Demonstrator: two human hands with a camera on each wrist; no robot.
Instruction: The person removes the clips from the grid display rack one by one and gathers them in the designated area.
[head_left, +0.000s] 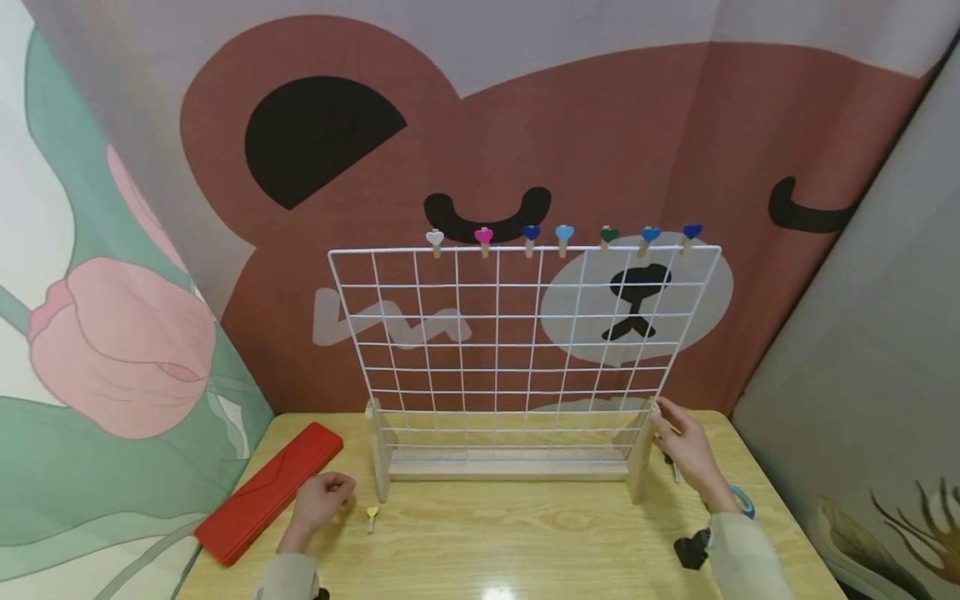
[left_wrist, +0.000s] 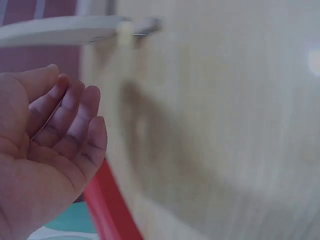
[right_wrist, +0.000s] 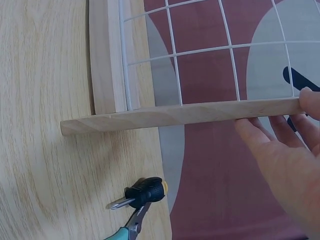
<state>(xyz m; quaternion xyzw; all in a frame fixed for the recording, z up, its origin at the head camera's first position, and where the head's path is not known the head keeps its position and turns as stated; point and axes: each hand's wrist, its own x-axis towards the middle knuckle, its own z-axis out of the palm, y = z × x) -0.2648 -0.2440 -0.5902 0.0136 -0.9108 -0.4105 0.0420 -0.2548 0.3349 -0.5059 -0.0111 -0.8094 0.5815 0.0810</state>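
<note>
A white wire grid panel (head_left: 497, 317) stands upright in a wooden stand (head_left: 510, 477) on the table. My right hand (head_left: 686, 446) grips the upper end of the stand's right wooden side piece (right_wrist: 180, 114), thumb on one face and fingers on the other. Several heart-topped clothespins (head_left: 532, 237) sit along the panel's top wire, in white, pink, blues and green. My left hand (head_left: 322, 504) hovers beside the red case (head_left: 270, 496), its fingers loosely curled and the palm (left_wrist: 45, 170) bare. A small yellow heart clothespin (head_left: 371, 518) lies on the table to its right.
A stubby black-handled screwdriver (right_wrist: 145, 191) and teal-handled pliers (right_wrist: 131, 227) lie together right of the stand. A black object (head_left: 692, 550) shows by my right sleeve. Behind the table (head_left: 510, 542) hangs a bear-printed curtain (head_left: 360, 250).
</note>
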